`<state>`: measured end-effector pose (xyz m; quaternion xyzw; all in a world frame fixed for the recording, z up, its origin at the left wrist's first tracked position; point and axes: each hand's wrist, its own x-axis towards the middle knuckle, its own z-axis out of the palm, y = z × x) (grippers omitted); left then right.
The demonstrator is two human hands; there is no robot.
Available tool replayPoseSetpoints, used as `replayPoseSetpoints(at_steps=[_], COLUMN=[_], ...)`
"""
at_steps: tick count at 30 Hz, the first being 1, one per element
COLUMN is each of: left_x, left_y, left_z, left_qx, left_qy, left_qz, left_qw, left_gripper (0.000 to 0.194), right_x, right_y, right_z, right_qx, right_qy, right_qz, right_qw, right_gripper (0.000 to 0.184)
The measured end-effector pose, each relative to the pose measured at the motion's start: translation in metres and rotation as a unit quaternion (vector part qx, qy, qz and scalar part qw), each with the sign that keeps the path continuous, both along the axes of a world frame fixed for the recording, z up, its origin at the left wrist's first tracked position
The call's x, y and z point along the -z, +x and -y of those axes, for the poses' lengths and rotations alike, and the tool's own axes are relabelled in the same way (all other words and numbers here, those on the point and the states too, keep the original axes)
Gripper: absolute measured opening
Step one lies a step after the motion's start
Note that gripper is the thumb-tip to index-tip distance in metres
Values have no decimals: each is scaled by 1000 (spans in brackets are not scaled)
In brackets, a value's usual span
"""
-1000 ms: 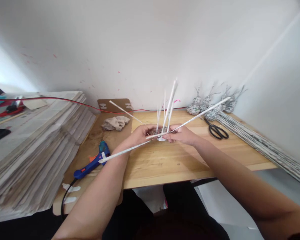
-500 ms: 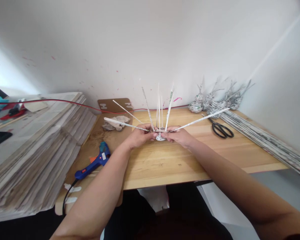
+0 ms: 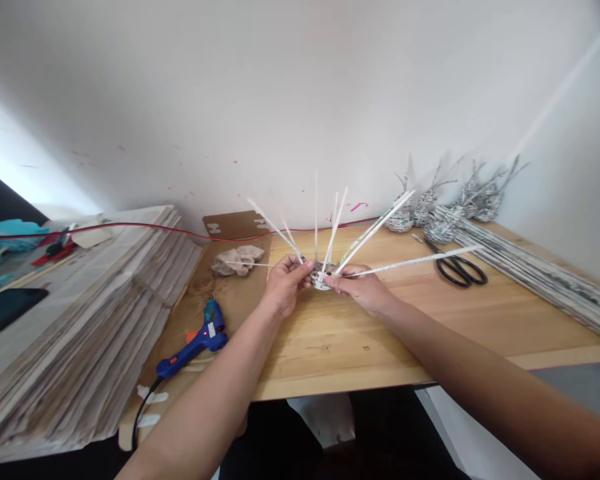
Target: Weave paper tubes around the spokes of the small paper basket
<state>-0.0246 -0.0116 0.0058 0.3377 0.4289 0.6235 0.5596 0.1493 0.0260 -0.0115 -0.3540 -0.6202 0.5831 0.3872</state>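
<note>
Between my hands is a small woven newspaper base (image 3: 322, 280), held just above the wooden table. Several thin rolled-paper sticks (image 3: 377, 230) fan up and outward from it. My left hand (image 3: 289, 280) pinches its left edge, thumb on top. On the right edge, my right hand (image 3: 363, 285) is closed with thumb and fingers at the foot of the sticks. One long paper stick (image 3: 425, 257) runs out to the right past that hand. The fingertips under the base are hidden.
Black scissors (image 3: 461, 270) lie right, beside a bundle of paper sticks (image 3: 540, 273). Woven paper pieces (image 3: 443, 225) stand behind. Left are a blue glue gun (image 3: 197, 345), a crumpled cloth (image 3: 237, 260), and a tall newspaper stack (image 3: 125, 313) bearing a phone (image 3: 13, 313).
The woven base has turned in my hands, so its sticks now point differently, with some leaning right. My left hand has tilted more upright. The whole view has shifted slightly.
</note>
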Motion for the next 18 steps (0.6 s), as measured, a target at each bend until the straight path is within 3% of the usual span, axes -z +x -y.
replayPoseSetpoints(at_steps=[6, 11, 14, 18], left_x=[5, 1, -5, -10], left_y=[7, -5, -13, -19], left_z=[-1, 2, 7, 11], left_qx=[-114, -61, -44, -106], left_qy=[59, 160, 211, 277], left_qz=[-47, -240, -371, -554], left_qw=[991, 955, 903, 778], left_gripper=[46, 30, 28, 34], right_x=[5, 1, 0, 0], right_y=[-7, -5, -2, 1], right_z=[-1, -2, -3, -4], right_qx=[-1, 21, 33, 48], right_qy=[29, 17, 14, 16], right_qz=[3, -26, -28, -9], right_qw=[1000, 999, 999, 999], right_gripper=[30, 28, 29, 30])
